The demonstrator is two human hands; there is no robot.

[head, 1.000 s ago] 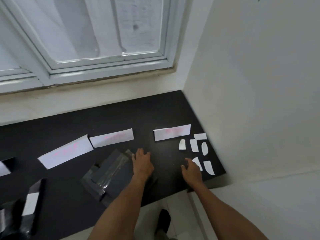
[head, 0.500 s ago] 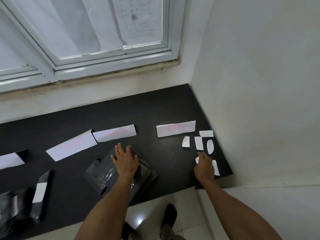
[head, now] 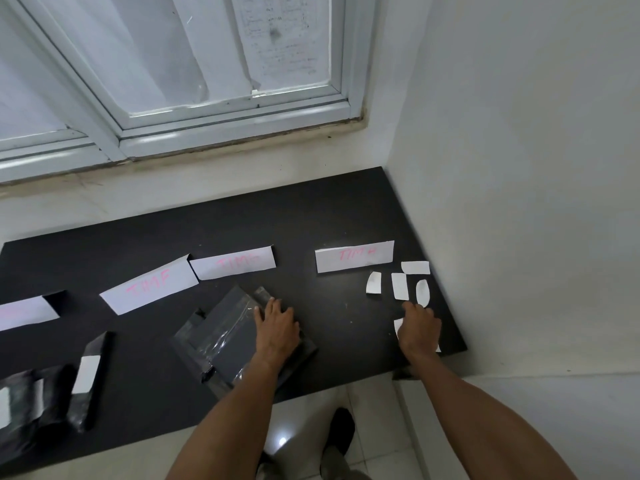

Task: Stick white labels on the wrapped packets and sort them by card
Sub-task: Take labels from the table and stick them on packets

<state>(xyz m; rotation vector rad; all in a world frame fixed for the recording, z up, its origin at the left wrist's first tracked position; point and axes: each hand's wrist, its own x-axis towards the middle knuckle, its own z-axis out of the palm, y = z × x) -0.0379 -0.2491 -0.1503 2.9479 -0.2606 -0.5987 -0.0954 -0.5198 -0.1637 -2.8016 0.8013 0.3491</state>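
A grey wrapped packet (head: 225, 336) lies near the front of the black table top (head: 311, 216). My left hand (head: 277, 329) rests flat on its right end, fingers spread. My right hand (head: 419, 329) reaches over several loose white labels (head: 400, 286) at the right edge, fingertips touching between them; one label (head: 398, 327) peeks from under the hand. White cards with pink writing stand in a row: one at right (head: 355, 256), one in the middle (head: 232, 263), one to the left (head: 150, 284). Two black packets bearing white labels (head: 86, 374) lie at the front left.
A fourth card (head: 24, 313) is cut off at the left edge. A white wall closes the right side and a window sill runs behind the table. My feet (head: 341, 431) stand on the tiled floor below the table's front edge.
My left hand slid from the bare table onto the grey packet's right end. My right hand moved forward and right over the labels. The view shifted slightly.
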